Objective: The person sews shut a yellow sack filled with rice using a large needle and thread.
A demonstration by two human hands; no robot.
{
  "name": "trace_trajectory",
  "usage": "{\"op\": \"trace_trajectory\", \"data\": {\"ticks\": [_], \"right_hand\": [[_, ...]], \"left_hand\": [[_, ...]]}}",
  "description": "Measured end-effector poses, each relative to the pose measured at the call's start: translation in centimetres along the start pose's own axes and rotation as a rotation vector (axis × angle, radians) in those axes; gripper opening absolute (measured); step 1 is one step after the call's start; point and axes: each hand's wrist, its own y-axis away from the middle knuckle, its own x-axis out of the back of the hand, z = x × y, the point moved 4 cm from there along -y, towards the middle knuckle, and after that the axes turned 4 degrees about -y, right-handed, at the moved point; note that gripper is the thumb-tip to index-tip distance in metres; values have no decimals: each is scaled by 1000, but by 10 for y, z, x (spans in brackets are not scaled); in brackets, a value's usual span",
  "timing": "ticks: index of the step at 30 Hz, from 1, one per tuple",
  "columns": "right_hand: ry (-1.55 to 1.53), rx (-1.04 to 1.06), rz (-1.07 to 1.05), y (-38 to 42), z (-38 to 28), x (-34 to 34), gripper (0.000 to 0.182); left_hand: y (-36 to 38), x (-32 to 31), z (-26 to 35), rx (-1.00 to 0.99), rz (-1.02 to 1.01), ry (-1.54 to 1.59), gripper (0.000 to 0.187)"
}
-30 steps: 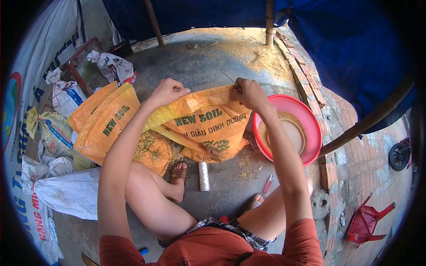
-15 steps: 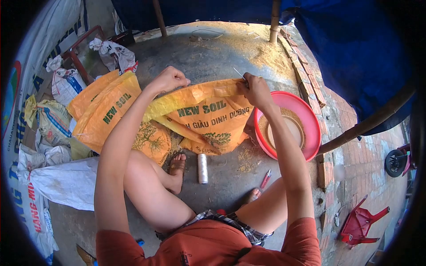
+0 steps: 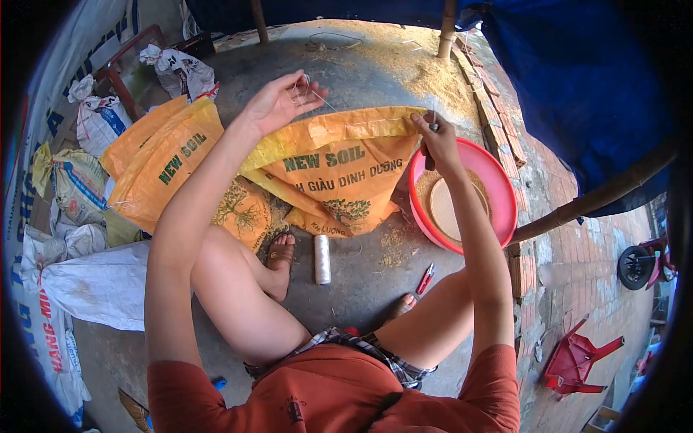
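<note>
An orange sack (image 3: 339, 162) printed NEW SOIL hangs before me, its yellow top edge folded over. White thread (image 3: 317, 96) runs from that edge up to my left hand (image 3: 283, 103), which is held above the sack with the thread caught around its fingers; the other fingers are loosely spread. My right hand (image 3: 439, 141) grips a dark-handled awl (image 3: 431, 157), its thin metal shaft pointing up, while the fingertips pinch the sack's right corner. A white thread spool (image 3: 322, 260) stands on the floor below the sack. Red thread snips (image 3: 426, 278) lie near my right foot.
To the right is a pink basin (image 3: 514, 206) with grain and a round wooden piece inside. More orange sacks (image 3: 170, 162) and tied white bags (image 3: 108, 126) lie left. Bamboo poles (image 3: 446, 32), a brick edging (image 3: 498, 123) and an overturned red stool (image 3: 581, 357) stand around.
My left hand has risen and opened its fingers somewhat, drawing thread up from the sack's edge. My right hand has turned, so the awl's handle shows below it and the shaft points upward.
</note>
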Motion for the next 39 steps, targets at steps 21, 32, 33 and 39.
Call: {"op": "trace_trajectory", "data": {"ticks": [21,32,33,39], "right_hand": [[-368,-81,12,-11,19,-13,19],[-354,-92,38,-6,14,-13,20],[-356,-87,53,-6,15,-13,20],[-379,-97,58,-7,18,-8,20]], "left_hand": [[-18,-15,-6,-178,304,-1018,22],[2,-62,-44,-863,230,-2168,28],[2,-59,-43,-845,231,-2159,24],[6,-54,-34,-770,204,-1971,11]]}}
